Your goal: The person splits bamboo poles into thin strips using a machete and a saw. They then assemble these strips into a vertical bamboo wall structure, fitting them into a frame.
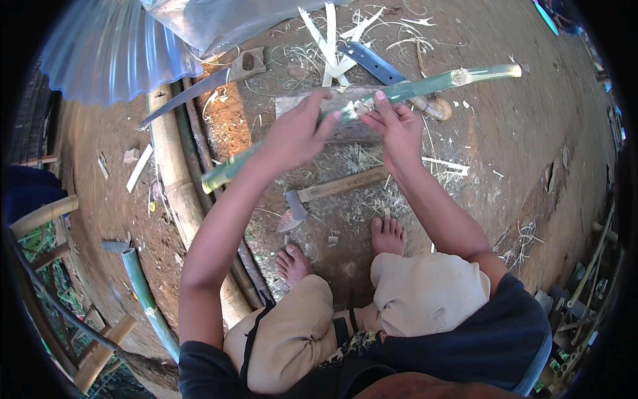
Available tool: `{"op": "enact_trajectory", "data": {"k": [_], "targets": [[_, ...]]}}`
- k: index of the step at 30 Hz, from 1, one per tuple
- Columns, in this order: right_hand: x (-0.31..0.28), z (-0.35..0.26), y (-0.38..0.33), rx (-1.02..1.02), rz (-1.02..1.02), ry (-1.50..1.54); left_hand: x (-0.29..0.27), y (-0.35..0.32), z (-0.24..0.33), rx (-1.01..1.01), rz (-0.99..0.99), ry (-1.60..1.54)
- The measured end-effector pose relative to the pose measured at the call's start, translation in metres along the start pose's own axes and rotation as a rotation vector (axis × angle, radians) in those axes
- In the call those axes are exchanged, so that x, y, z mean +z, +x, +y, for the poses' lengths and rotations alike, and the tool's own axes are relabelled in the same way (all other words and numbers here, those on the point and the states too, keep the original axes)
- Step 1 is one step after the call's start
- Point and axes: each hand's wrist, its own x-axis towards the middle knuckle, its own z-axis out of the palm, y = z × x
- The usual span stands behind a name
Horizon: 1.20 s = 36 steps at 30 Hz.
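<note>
Slanting over a flat, grey-brown wooden block point(355, 133), a long, thin, green bamboo stick point(432, 84) is stretching out before me. The person's bare right hand point(403, 132) is pinching it. The left hand point(292, 132) is covering it nearby; I cannot tell if it is gripping. Below, a metal-headed axe with a wooden handle point(339, 186) is lying on brown dirt point(525, 149).

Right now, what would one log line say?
left fingers: over green bamboo pole | right fingers: gripping it | between them: pale frayed patch | ground: hatchet
</note>
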Motion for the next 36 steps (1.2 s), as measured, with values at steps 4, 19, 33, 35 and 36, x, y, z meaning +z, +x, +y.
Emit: {"op": "enact_trajectory", "data": {"k": [4,19,33,35,36], "targets": [[0.002,0.009,0.016,0.03,0.111,0.05,0.039,0.018,-0.018,0.389,0.245,0.567],[-0.061,-0.002,0.032,-0.548,-0.018,-1.241,0.044,0.065,-0.063,0.507,-0.189,0.634],[-0.093,0.012,0.086,-0.945,-0.499,-1.384,0.054,0.066,-0.059,0.384,-0.077,0.74],[-0.093,0.014,0.087,-0.918,-0.503,-1.369,0.054,0.066,-0.06,0.528,-0.002,0.927],[-0.094,0.015,0.087,-0.919,-0.507,-1.362,0.054,0.066,-0.06,0.6,0.039,1.02]]}}
